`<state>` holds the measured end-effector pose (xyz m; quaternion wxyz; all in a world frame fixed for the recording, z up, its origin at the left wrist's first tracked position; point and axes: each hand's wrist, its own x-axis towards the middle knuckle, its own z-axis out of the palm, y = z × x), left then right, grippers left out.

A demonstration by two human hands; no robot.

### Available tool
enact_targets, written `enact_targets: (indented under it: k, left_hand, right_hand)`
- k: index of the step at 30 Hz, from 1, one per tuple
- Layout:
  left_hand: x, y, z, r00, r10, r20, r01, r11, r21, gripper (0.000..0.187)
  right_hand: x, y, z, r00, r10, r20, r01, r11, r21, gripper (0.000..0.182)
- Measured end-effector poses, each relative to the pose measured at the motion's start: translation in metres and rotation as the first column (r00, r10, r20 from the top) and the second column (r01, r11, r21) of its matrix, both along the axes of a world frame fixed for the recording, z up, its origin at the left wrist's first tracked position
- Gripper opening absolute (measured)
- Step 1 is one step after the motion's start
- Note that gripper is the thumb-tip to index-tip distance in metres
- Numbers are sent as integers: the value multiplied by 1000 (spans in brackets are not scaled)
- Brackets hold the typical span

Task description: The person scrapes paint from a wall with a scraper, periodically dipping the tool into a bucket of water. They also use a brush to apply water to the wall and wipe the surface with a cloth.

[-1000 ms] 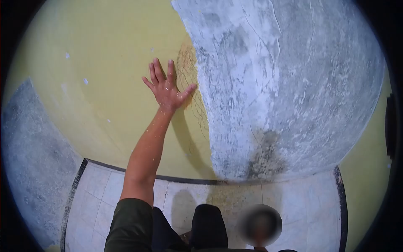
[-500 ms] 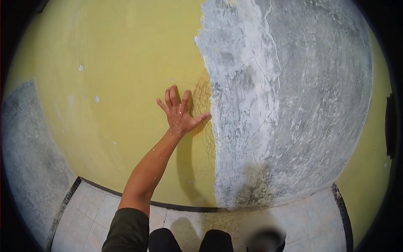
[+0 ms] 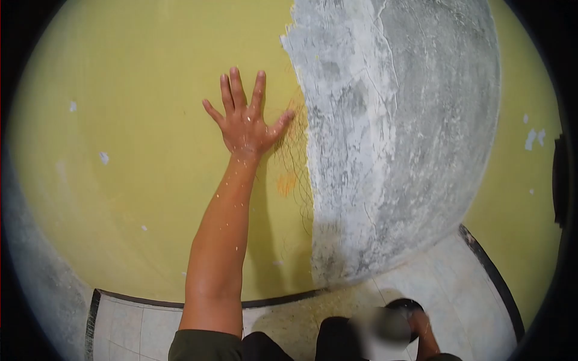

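My left hand (image 3: 247,126) is spread open against the yellow painted wall (image 3: 138,84), fingers apart and pointing up. Its thumb reaches over dark scribbles (image 3: 295,147) beside the ragged paint edge. Pale flecks dot the hand and forearm. To the right of that edge is a bare grey-white strip (image 3: 343,120) of wall with cracks. Low at the right, my right hand (image 3: 419,323) is closed at the side of a dark round object (image 3: 402,305). A blur covers much of that object, and most of the fingers are hidden.
A black skirting band (image 3: 271,300) runs along the wall's foot. Pale floor tiles (image 3: 445,301) lie below, with yellowish dust (image 3: 289,319) near the wall. My dark-clothed knees (image 3: 334,337) show at the bottom. A dark fixture (image 3: 560,180) sits at the far right.
My left hand has shifted up and slightly left on the wall, its fingers straightening and spreading wider. My right hand has come into view beside the dark round object, which appears higher.
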<state>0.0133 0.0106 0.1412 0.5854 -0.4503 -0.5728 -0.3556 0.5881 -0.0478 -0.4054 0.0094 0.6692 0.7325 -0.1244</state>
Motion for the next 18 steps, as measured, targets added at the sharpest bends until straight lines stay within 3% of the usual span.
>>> enact_targets:
  k: [1, 2, 3, 5, 6, 7, 11, 12, 14, 16, 18]
  left_hand:
    - [-2, 0, -2, 999, -25, 20, 26, 999, -19, 96]
    - [-4, 0, -2, 1000, -12, 1, 12, 1000, -17, 94]
    - [-5, -1, -1, 1000, 2, -18, -2, 1000, -11, 92]
    - [-5, -5, -2, 1000, -18, 13, 19, 998, -64, 89]
    - [-6, -5, -2, 1000, -28, -4, 28, 998, -62, 88]
    - [-7, -6, -3, 999, -35, -20, 34, 998, -57, 86]
    - [-29, -22, -12, 995, -70, -65, 60, 988, -142, 82]
    - [-38, -25, -18, 988, -106, -115, 86, 981, -173, 79]
    - [-42, -28, -26, 975, -157, -156, 124, 971, -206, 76]
    - [-36, -29, -28, 968, -85, -238, 58, 991, -118, 73]
    - [-36, -28, -28, 976, -102, -191, 68, 982, -176, 70]
  right_hand:
    - [-22, 3, 66, 1000, 28, -11, -28, 999, -41, 37]
    - [-52, 9, 121, 986, -148, -81, 146, 989, -31, 51]
    - [-63, 19, 130, 968, -70, -242, 124, 969, 213, 58]
    - [-127, 40, 197, 862, -47, -504, 200, 946, 253, 67]
    - [-151, 66, 194, 661, 98, -744, 144, 957, 253, 69]
    - [-187, 74, 218, 583, 221, -782, 91, 939, 333, 66]
    - [-318, 63, 314, 492, 668, -559, -41, 659, 751, 56]
    - [-339, 59, 331, 478, 678, -558, -12, 641, 768, 51]
    - [-366, 42, 369, 565, 583, -584, 9, 704, 711, 48]
    - [-385, 47, 376, 546, 598, -586, 31, 685, 728, 46]
    - [-391, 40, 375, 552, 605, -574, 54, 661, 749, 42]
